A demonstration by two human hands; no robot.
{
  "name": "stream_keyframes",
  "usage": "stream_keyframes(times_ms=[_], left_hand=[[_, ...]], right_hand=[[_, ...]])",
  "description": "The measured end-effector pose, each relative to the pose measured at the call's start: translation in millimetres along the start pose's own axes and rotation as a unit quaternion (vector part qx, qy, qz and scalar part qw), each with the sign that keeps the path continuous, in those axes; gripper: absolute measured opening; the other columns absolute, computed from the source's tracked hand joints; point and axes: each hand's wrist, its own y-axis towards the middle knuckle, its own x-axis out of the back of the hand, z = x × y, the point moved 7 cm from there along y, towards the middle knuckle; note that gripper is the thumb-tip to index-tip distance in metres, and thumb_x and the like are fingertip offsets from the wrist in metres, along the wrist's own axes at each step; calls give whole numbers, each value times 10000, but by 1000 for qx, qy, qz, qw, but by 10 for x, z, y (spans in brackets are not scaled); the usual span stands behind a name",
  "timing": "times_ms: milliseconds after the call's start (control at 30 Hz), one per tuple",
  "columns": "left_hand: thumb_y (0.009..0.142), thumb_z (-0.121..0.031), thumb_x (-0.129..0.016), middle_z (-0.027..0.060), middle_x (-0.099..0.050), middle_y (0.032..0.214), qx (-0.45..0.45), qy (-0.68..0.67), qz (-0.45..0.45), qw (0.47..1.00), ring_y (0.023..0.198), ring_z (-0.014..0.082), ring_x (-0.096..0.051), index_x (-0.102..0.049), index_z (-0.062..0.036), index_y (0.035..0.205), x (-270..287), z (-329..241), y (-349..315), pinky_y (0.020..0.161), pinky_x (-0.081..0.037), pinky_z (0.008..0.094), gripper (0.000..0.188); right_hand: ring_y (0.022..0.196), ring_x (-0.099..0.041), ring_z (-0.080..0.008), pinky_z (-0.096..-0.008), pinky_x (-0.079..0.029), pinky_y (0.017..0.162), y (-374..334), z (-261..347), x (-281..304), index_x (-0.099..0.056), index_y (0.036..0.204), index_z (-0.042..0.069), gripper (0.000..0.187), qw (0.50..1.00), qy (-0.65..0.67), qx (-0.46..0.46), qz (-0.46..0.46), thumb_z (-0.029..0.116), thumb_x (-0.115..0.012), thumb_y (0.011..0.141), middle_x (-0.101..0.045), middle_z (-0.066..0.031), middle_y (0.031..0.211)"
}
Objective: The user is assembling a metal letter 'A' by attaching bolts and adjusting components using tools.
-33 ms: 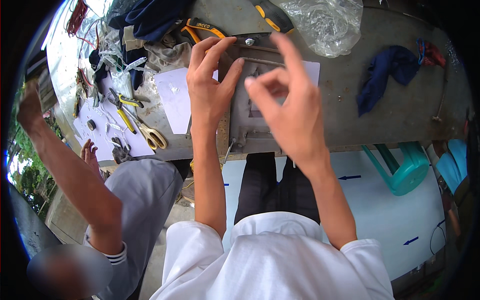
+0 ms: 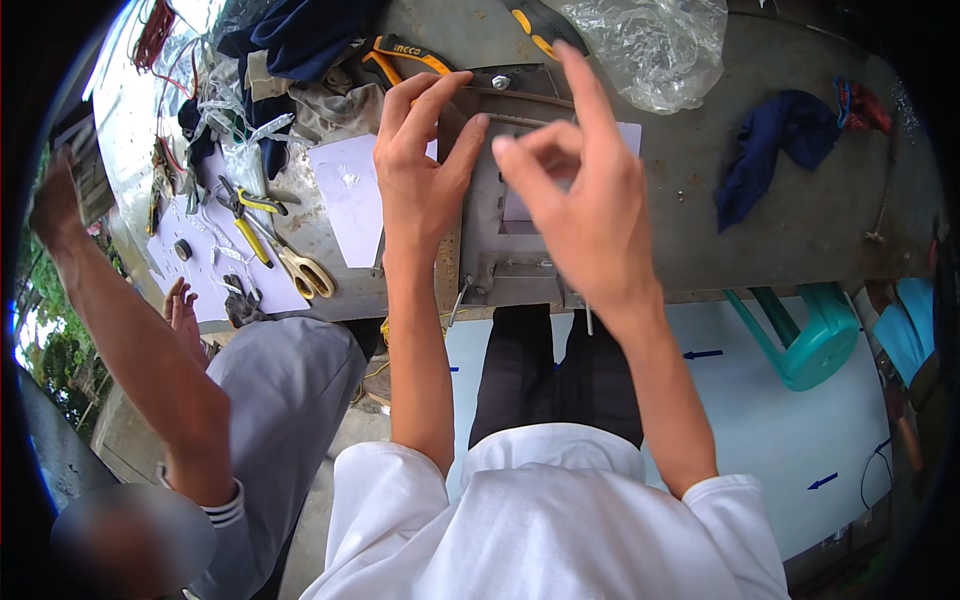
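Note:
A grey metal frame (image 2: 478, 215) with bolts at its corners lies on the worktable, right in front of me. My left hand (image 2: 418, 165) is at its far left corner, thumb and fingers bent around the far bar. Above the frame's right part, my right hand (image 2: 590, 210) is raised and slightly blurred, index finger stretched out and thumb apart from it. Nothing shows between those fingers. The hand covers part of the frame's right side. A bolt with a nut (image 2: 501, 83) sits at the far edge, between my hands.
Orange-handled pliers (image 2: 405, 52), a black-and-orange handle (image 2: 548, 25) and a clear plastic bag (image 2: 655, 50) lie beyond the frame. Scissors (image 2: 305, 272) and yellow pliers (image 2: 245, 220) lie left. A co-worker's arm (image 2: 140, 320) is at far left; a green stool (image 2: 820, 350) stands right.
My right hand has moved slightly right and away from me, uncovering more of the frame's middle. My left hand stays in place. The co-worker's arm has shifted a little left.

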Motion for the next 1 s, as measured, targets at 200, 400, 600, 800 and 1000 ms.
stream_keyframes(times_ms=[200, 400, 600, 800, 1000], left_hand=[[969, -113, -709, 95, -673, 1210, 73, -98, 26, 992, 1046, 174, -661, -666, -27, 1301, 43, 156, -5, 882, -566, 322, 345], [931, -18, -694, 128, -724, 1092, 84, -102, 15, 991, 935, 177, -714, -737, -31, 1173, 264, 347, 38, 777, -578, 296, 246], [888, -70, -751, 120, -619, 1145, -81, 69, -42, 993, 962, 238, -649, -734, -54, 1162, 328, 302, 216, 842, -534, 354, 274], [915, -243, -750, 144, -530, 1213, -129, 150, -62, 978, 1128, 344, -525, -719, -156, 1184, 125, 418, 403, 940, -471, 435, 285], [929, -257, -726, 157, -521, 1219, -119, 213, -81, 966, 1145, 349, -506, -709, -163, 1144, 18, 410, 440, 976, -438, 447, 235]], right_hand=[[755, -691, -243, -356, -537, 773, -75, -185, -199, -314, 1585, -9, 799, 985, -84, -34, 148, 151, -712, 911, -738, -140, 846], [817, -673, -147, -302, -543, 801, -184, -246, -186, -281, 1599, -11, 810, 995, -5, -90, 48, 134, -711, 928, -745, -99, 916], [816, -689, -187, -317, -547, 792, 18, -176, -260, -286, 1580, -42, 805, 991, -73, -50, 103, 152, -712, 925, -751, -128, 925], [801, -722, -245, -357, -565, 787, -233, -176, -235, -362, 1523, -73, 742, 996, -14, -64, 62, 148, -721, 913, -756, -178, 912], [831, -737, -298, -390, -562, 807, -10, -184, -237, -324, 1550, -68, 779, 997, -43, -46, 39, 139, -718, 910, -755, -181, 914]])
